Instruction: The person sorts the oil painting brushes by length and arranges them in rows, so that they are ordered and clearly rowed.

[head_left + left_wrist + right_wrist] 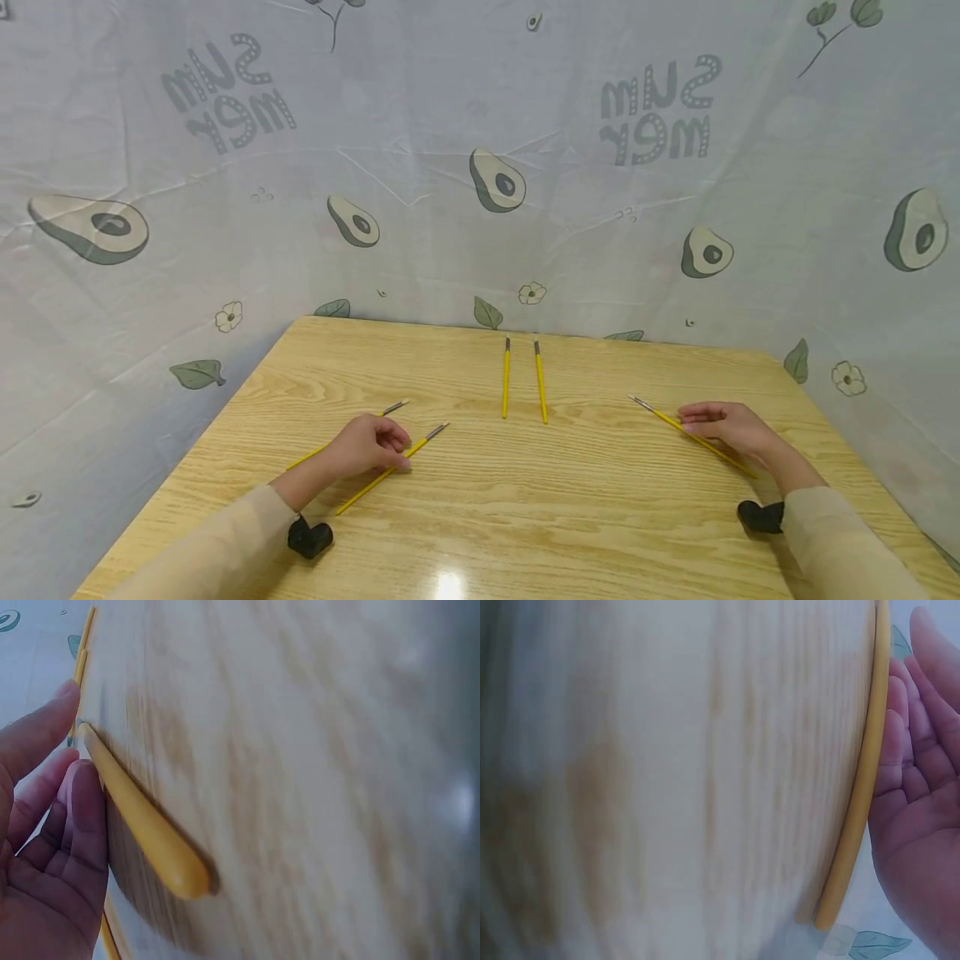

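Observation:
In the head view, two thin yellow paintbrushes lie slantwise on the left of the table: a near one and a farther one partly hidden by my left hand. That hand hovers low over them, thumb by the near brush, fingers loosely bent. The left wrist view shows a gap between thumb and fingertips, with the near brush's handle pointing toward the camera. On the right, another yellow paintbrush lies at a slant. My right hand is beside its handle, thumb and fingers apart, as the right wrist view also shows.
Two more yellow paintbrushes, one left and one right, lie side by side toward the back of the wooden table. A printed cloth hangs behind it. Black devices are on the left wrist and right wrist.

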